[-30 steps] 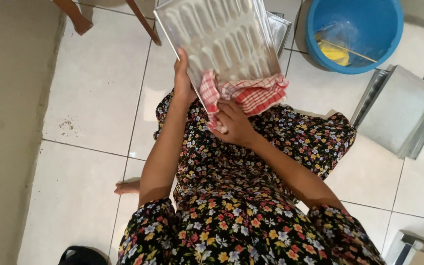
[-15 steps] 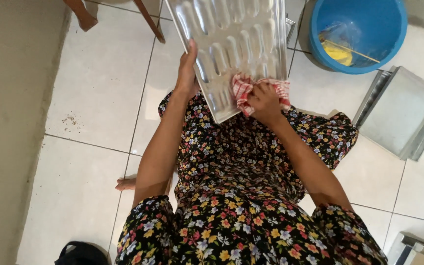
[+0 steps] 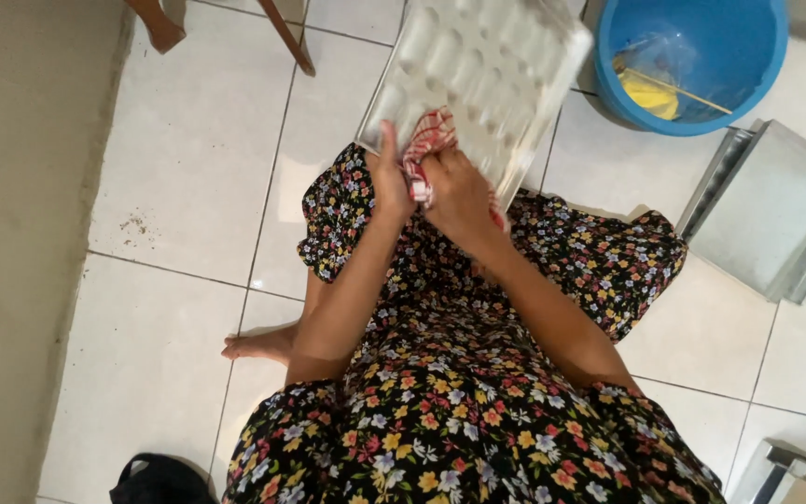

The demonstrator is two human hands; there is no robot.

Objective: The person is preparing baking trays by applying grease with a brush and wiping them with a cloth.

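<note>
I sit on a tiled floor in a flowered dress with a metal baking tray of long moulded hollows resting against my lap. My left hand grips the tray's near left edge, thumb up. My right hand presses a red and white checked cloth against the tray's lower part. The tray looks blurred and is turned at an angle, its far corner toward the bucket.
A blue bucket with a yellow sponge in it stands at the upper right. Stacked metal trays lie on the floor to my right. Wooden chair legs stand at the top left. A beige wall runs along the left.
The tray has turned clockwise and shifted right. My right hand with the cloth has moved left across the tray, close to my left hand.
</note>
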